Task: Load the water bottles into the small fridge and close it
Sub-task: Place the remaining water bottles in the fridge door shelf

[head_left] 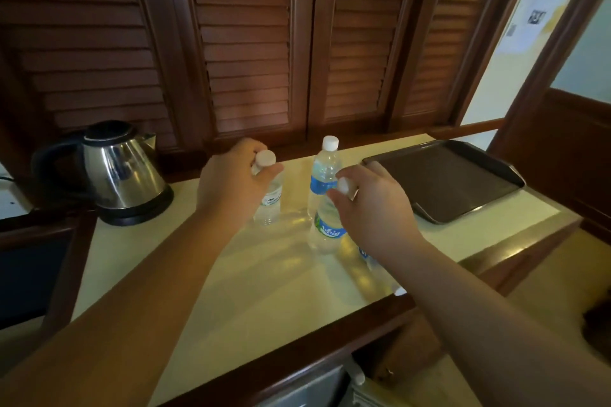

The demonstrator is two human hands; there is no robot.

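Several clear water bottles with white caps are on a pale countertop (205, 274). My left hand (231, 185) is closed around the neck of a small bottle (272, 205) that stands upright. My right hand (370, 208) grips the neck of a blue-labelled bottle (329, 235) just under its cap. A taller blue-labelled bottle (325, 168) stands free behind it. Another bottle (363, 264) lies on its side under my right forearm, near the counter's front edge. A grey surface (314, 387) shows below the counter; I cannot tell whether it is the fridge.
A steel electric kettle (122, 172) stands at the counter's left end. A dark tray (446, 178) lies at the right end. Wooden louvred doors (251, 43) rise behind the counter. A dark wood rim (297, 357) edges the front.
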